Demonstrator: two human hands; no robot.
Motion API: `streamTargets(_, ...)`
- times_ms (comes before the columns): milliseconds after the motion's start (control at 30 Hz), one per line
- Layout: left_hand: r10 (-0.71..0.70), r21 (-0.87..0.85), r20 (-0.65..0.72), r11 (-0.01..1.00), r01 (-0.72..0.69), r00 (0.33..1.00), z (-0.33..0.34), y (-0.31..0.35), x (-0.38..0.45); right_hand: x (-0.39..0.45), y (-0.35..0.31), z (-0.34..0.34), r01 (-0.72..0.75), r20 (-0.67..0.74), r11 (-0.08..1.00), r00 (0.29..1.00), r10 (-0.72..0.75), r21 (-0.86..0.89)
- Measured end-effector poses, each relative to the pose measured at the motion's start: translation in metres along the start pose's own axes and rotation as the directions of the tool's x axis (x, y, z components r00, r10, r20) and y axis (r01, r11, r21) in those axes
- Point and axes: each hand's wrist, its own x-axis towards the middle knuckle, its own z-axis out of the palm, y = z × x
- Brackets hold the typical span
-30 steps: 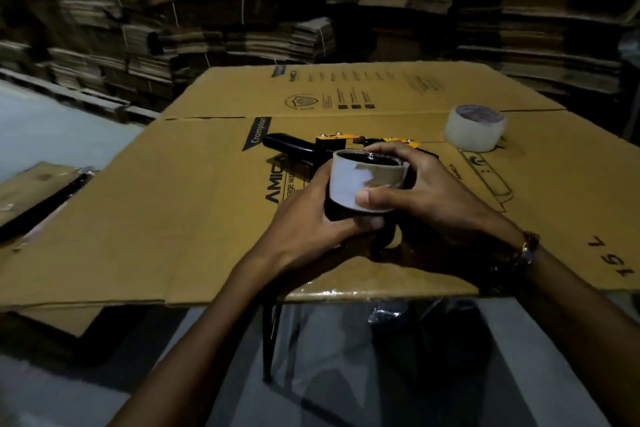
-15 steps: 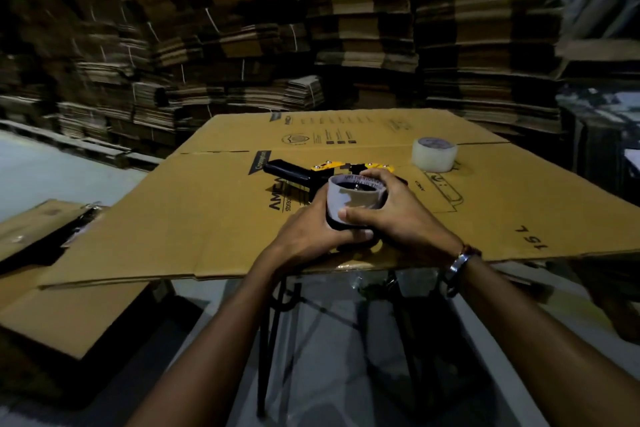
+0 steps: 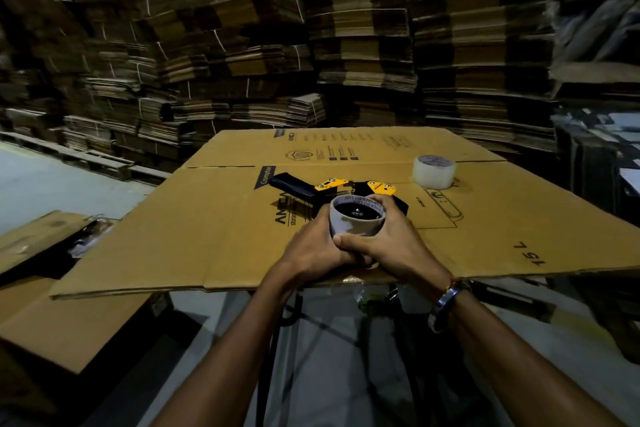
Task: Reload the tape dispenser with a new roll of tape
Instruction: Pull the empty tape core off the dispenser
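Change: the empty core (image 3: 356,222) on the dispenser (image 3: 332,188) has not moved since a second ago.
Hands: left hand (image 3: 317,253) and right hand (image 3: 391,246) both wrapped around it.
Meaning: new roll (image 3: 434,172) still waits.

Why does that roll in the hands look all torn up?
The tape core held by both hands looks nearly bare: grey cardboard with ragged brown patches. It is probably the used-up one. The full, clear tape roll sits apart on the cardboard sheet.

Dim; blurred, seemingly warped edges
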Motion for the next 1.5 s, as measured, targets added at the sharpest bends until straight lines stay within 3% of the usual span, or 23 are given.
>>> streamTargets(200,0.014,-0.056,0.004,0.998,-0.014,1.000,0.000,-0.001,0.003,0.004,0.003,-0.011,0.029,0.036,0.998,0.999,-0.031,0.061)
streamTargets(500,-0.006,-0.141,-0.025,0.990,0.003,1.000,0.003,-0.001,0.003,0.004,-0.002,0.000,0.001,-0.071,0.967,0.997,0.018,0.253)
streamTargets(667,0.096,-0.065,-0.088,0.993,-0.102,0.991,0.006,0.004,0.001,0.001,-0.008,0.002,-0.032,-0.052,0.974,0.998,0.044,0.222)
streamTargets(1000,0.123,-0.017,-0.065,0.992,-0.124,0.990,-0.001,-0.001,0.001,0.009,-0.005,-0.013,0.001,0.104,0.985,0.994,-0.019,0.175)
streamTargets(1367,0.124,-0.024,-0.103,0.992,-0.127,0.987,0.005,-0.014,0.014,-0.003,-0.005,0.013,-0.022,-0.130,0.981,0.990,0.047,0.193)
streamTargets(1500,0.041,-0.096,-0.120,0.994,-0.053,0.992,0.006,-0.021,0.019,-0.014,-0.017,0.023,-0.029,-0.164,0.976,0.984,0.065,0.217)
